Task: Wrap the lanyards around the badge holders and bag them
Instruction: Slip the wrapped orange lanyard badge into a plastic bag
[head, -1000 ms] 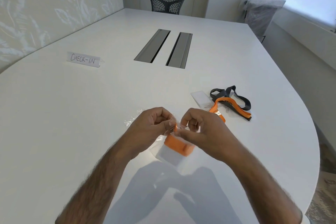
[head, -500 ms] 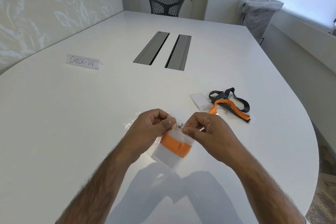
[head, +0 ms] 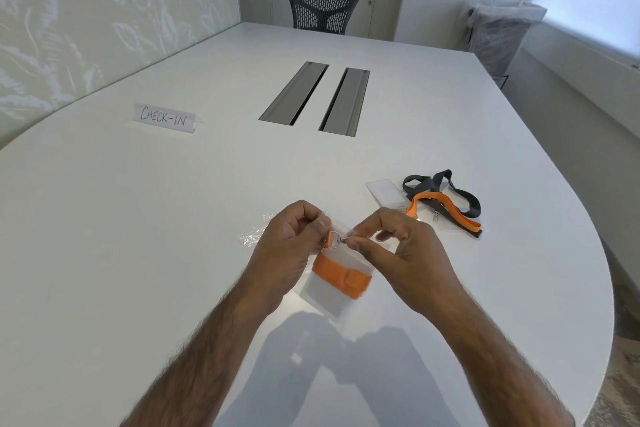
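Fingers [head: 360, 241] of my right hand [head: 408, 256] pinch the silver metal clip [head: 335, 243]; my left hand [head: 287, 250] grips the clear plastic badge holder [head: 327, 296], banded by flat orange lanyard [head: 341, 276], hanging below both hands, long axis towards me, over the white worktop [head: 138, 253].

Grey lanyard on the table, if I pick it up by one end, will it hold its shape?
Probably floppy: the grey lanyard lies in loose curls, so it should dangle. Likely light, being a thin flat strap. It overlaps the loose orange lanyard, so lifting may drag that along.
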